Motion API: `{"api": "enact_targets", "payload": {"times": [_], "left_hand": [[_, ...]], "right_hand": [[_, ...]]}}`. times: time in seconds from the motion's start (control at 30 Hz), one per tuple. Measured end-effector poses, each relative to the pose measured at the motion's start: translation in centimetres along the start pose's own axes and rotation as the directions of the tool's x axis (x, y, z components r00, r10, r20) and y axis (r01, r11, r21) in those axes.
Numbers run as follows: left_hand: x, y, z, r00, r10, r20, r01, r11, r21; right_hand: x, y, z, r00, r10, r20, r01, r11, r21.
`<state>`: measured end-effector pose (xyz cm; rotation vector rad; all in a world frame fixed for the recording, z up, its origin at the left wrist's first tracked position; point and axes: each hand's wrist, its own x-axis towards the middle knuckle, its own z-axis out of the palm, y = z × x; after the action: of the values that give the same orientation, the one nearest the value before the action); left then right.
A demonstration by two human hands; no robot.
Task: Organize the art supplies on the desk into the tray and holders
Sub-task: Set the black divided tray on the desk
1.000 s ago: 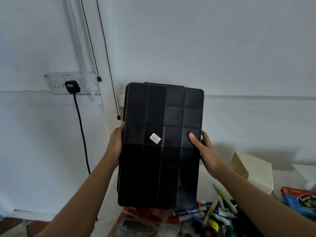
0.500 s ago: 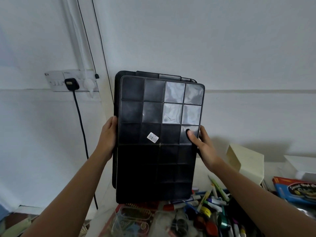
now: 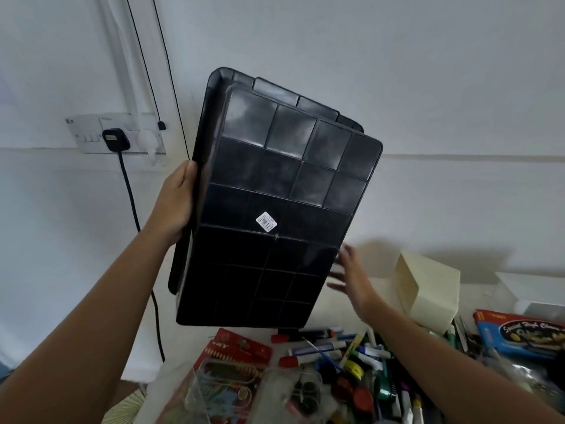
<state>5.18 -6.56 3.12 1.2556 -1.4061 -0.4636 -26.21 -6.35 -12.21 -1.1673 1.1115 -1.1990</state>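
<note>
Black tray [image 3: 275, 209] gripped edgewise by left hand [image 3: 177, 203]; right hand [image 3: 351, 276] spread, empty. To be righted two-handed before lowering to worktop [image 3: 186, 362].

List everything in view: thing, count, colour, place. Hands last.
tray: one, black, held up before the wall, underside to the camera
sticker: one, white barcode, on the tray's underside
markers: many, mixed colours, piled on the desk below the tray
red pack: one, desk, left of the markers
box: one, cream, desk, right of the tray
blue pack: one, blue and red, desk, far right
socket: one, white, wall at left
plug: one, black, in the socket
left hand: grips the tray's left edge
right hand: fingers spread, off the tray, near its lower right
</note>
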Motion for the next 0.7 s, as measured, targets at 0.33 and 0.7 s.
{"api": "enact_targets", "payload": {"times": [0.33, 0.7], "left_hand": [[0.7, 2.5, 0.1, 0.972, 0.227, -0.068, -0.201, 0.941, 0.272], [-6.2, 2.5, 6.5, 0.852, 0.512, -0.11, -0.375, 0.744, 0.554]], "right_hand": [[-3.6, 6.8, 0.5, 0.831, 0.286, 0.476, 0.32, 0.454, -0.831], [-7.9, 7.1, -0.9, 0.784, 0.194, 0.59, 0.521, 0.312, -0.795]]}}
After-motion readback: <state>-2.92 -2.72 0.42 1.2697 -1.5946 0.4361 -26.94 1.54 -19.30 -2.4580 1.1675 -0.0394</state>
